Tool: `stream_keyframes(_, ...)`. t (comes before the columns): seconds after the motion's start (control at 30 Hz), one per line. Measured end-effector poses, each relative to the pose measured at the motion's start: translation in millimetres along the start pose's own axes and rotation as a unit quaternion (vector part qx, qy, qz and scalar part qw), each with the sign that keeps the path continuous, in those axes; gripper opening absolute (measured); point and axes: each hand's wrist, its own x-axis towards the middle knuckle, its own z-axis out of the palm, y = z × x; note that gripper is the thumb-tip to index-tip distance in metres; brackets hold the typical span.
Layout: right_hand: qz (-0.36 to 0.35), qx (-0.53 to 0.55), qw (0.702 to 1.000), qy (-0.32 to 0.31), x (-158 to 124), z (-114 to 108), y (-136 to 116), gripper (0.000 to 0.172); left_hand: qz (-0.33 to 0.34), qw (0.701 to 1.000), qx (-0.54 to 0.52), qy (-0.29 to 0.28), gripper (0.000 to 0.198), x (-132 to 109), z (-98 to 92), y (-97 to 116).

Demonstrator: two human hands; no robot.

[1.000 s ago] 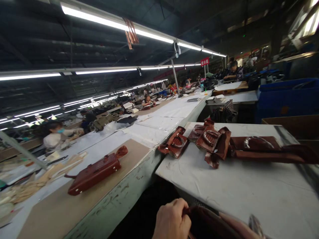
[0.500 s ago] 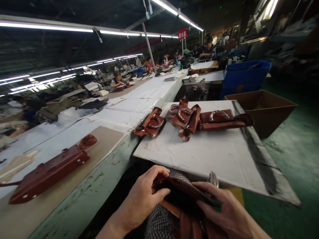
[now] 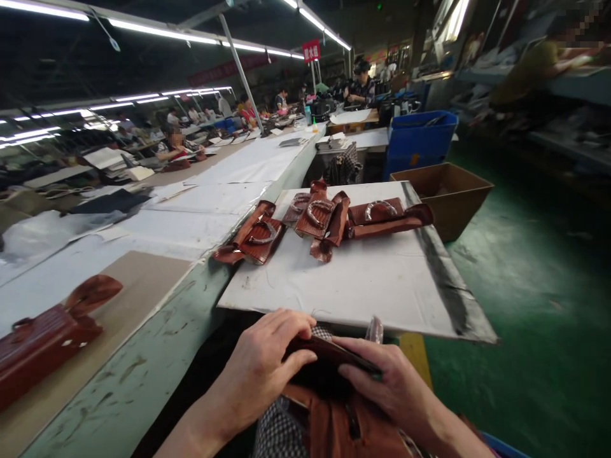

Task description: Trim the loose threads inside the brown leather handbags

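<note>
Both hands work on a brown leather bag [image 3: 334,420] resting on my lap at the bottom of the view. My left hand [image 3: 265,362] curls its fingers over the bag's dark open top edge. My right hand [image 3: 386,385] grips the same edge from the other side, fingers pressed on the flap. A metal ring [image 3: 375,329] sticks up just behind the right hand. Checked fabric [image 3: 281,432] shows under the bag.
A white work board [image 3: 363,286] ahead holds several brown leather pieces with metal rings [image 3: 319,219]. Another brown bag [image 3: 42,337] lies on the long table at left. A cardboard box [image 3: 442,194] and blue bin [image 3: 420,137] stand on the green floor. Other people work far back.
My view has tilted down and turned right. Both hands and the bag have come into view; the right hand now grips the bag's edge.
</note>
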Motion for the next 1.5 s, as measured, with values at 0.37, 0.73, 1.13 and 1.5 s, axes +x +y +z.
stream_keyframes(0.37, 0.001, -0.064, 0.997, -0.035, 1.4, -19.6, 10.5, 0.046, 0.018, 0.999, 0.039, -0.005, 0.015, 6.7, 5.3, -2.1)
stream_keyframes(0.73, -0.017, -0.104, 0.994, -0.038, -1.7, -21.1, 18.6, 0.055, 0.027, 0.999, 0.028, 0.024, 0.011, 3.1, 10.7, -5.7)
stream_keyframes(1.13, -0.073, -0.114, 0.990, 0.045, -1.8, -6.3, 39.1, 0.034, 0.028, 0.997, 0.029, 0.071, 0.011, -0.1, 14.2, -7.3)
stream_keyframes(1.5, -0.029, -0.112, 0.993, 0.004, 4.8, -6.6, 33.8, 0.036, 0.005, 0.996, 0.009, 0.084, 0.015, 4.5, 17.6, -3.8)
